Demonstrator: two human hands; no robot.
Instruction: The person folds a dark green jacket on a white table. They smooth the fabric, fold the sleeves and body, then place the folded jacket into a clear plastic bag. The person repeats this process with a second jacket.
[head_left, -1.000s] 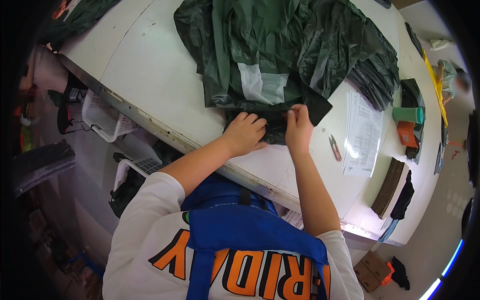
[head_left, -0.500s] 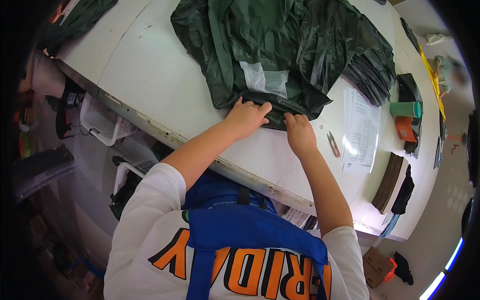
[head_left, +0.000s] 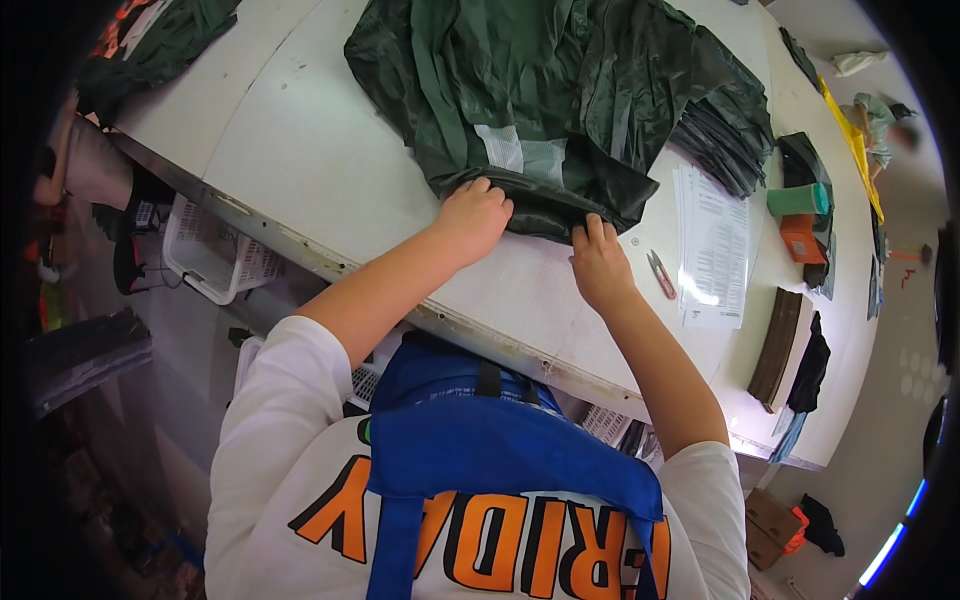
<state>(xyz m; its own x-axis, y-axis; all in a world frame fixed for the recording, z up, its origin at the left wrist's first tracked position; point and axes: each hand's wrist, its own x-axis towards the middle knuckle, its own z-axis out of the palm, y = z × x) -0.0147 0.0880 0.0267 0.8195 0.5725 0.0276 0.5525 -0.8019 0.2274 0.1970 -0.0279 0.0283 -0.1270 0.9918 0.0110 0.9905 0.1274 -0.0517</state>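
Note:
A dark green, shiny garment [head_left: 565,75] is spread on the white table, its near edge folded into a band. My left hand [head_left: 474,222] is closed on the left part of this folded edge, fingers curled over it. Toward the edge's right end, my right hand [head_left: 602,265] pinches the fabric between thumb and fingers. White mesh patches [head_left: 520,152] show on the garment just beyond the fold. Thread snips [head_left: 661,275] lie to the right of my right hand, not touched.
Printed sheets [head_left: 712,240] lie right of the snips, below a stack of dark strips [head_left: 722,150]. Farther right stand a green cylinder [head_left: 798,200] and an orange box [head_left: 802,238]. White baskets [head_left: 215,255] sit under the table edge [head_left: 330,268]. Other people are at both sides.
My left hand has shifted left along the folded edge, its fingers now curled over the band. My right hand still holds the fabric near the right end.

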